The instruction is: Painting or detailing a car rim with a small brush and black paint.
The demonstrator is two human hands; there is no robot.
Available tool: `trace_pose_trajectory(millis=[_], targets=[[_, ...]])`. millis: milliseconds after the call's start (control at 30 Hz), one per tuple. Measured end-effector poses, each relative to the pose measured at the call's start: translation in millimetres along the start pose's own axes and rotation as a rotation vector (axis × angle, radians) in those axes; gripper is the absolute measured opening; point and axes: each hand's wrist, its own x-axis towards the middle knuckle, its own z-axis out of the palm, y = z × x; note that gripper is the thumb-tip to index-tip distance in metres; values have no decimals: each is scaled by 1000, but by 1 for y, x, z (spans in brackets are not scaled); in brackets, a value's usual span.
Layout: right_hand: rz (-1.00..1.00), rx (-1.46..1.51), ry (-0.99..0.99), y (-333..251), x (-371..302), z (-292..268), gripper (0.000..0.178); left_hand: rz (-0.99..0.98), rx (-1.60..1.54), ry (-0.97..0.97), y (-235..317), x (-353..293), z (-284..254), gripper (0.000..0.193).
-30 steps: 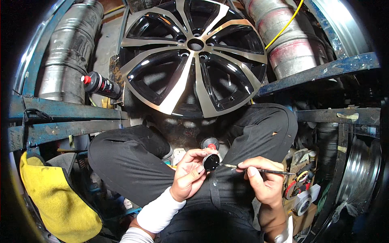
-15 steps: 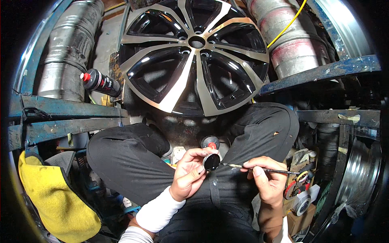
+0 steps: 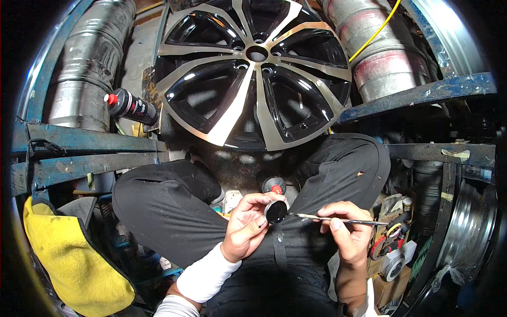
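Observation:
In front of my lap, my left hand [image 3: 247,227] is closed around a small round cap [image 3: 275,212] of glossy black liquid, tilted so its opening shows. My right hand [image 3: 346,232] pinches a thin paintbrush [image 3: 338,218], held nearly level. The dark tip of the brush is at the right rim of the cap; whether it touches the rim I cannot tell. Beyond my knees rests a large alloy wheel [image 3: 257,79] with glossy black recesses and bare metal spoke faces. Neither hand is on the wheel.
A black bottle with a red cap [image 3: 132,106] lies left of the wheel, and another red-topped bottle [image 3: 274,186] stands between my legs. Blue metal racks [image 3: 90,140] flank me, holding silver wheel barrels [image 3: 87,68]. A yellow cloth [image 3: 74,259] hangs at left; tape rolls [image 3: 393,268] sit at right.
Almost nothing differs. The brush and my right hand have shifted very slightly, while the cap and my left hand keep their place.

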Motion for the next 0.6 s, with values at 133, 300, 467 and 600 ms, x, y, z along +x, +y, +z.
trace_pose_trajectory(millis=[133,300,467,600], targets=[[-17,13,15,5,0,1,18,3,1,4,0,0,0,38],[-5,85,46,6,-1,2,19,8,0,18,0,-1,1,38],[-66,-7,46,-5,-1,3,17,6,10,18,0,-1,2,38],[-297,-304,-54,-16,4,6,18,11,33,15,-1,0,1,37]])
